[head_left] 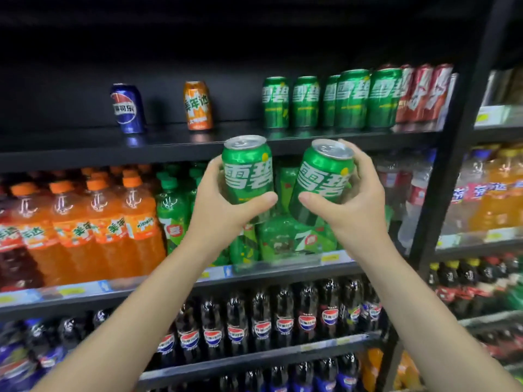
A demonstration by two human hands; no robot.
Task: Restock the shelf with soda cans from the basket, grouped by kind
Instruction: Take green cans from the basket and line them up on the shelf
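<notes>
My left hand (223,210) grips an upright green soda can (247,168), thumb across its front. My right hand (353,205) grips a second green can (322,179), tilted to the right. Both cans are raised just below the front edge of the black top shelf (85,142). On that shelf stand a blue cola can (127,108), an orange soda can (198,106), a group of several green cans (334,100) and several red cans (424,91) at the far right. The basket is out of view.
Below the top shelf are rows of orange soda bottles (85,227), green bottles (283,236) and dark cola bottles (283,321). A black upright post (452,165) separates a neighbouring rack on the right. Bare shelf space lies between the orange can and the green group.
</notes>
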